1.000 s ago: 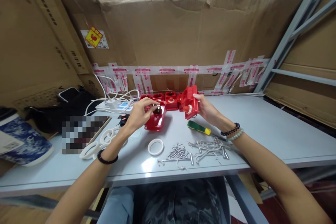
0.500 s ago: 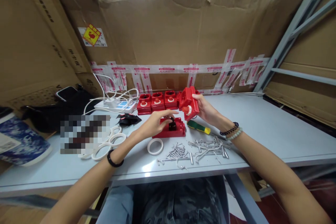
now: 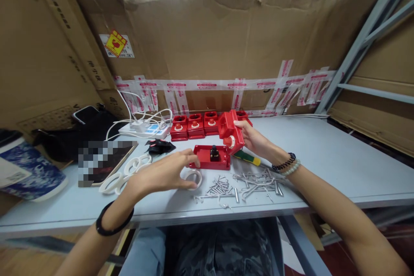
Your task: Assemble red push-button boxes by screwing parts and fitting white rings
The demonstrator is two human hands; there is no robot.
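While the person sits at a grey table (image 3: 323, 159) walled in by cardboard (image 3: 210, 43), the right hand (image 3: 254, 138) is closed around a red box (image 3: 230, 128), holding it tilted just above the tabletop, thumb on its near face and fingers wrapped behind. The left hand (image 3: 161, 174) lies low over the front of the table, fingers curled, with the fingertips resting on a white ring (image 3: 196, 178) that lies flat; whether they have a grip on it cannot be told. Just beyond the ring sits a red tray (image 3: 207, 161) with a small black knob (image 3: 214, 153) standing upright in it, its right end directly below the held box. A screwdriver (image 3: 247, 158) with a green and yellow handle lies beside the tray, under the right hand. Loose screws (image 3: 223, 189) and other metal pieces (image 3: 258, 180) are scattered along the near edge, to the right of the ring. Three more red boxes (image 3: 194, 126) stand in a row behind the tray, near a white power strip (image 3: 145, 129) with coiled cables. Several more white rings (image 3: 126, 172) lie to the left of the left hand. Both wrists wear bracelets.
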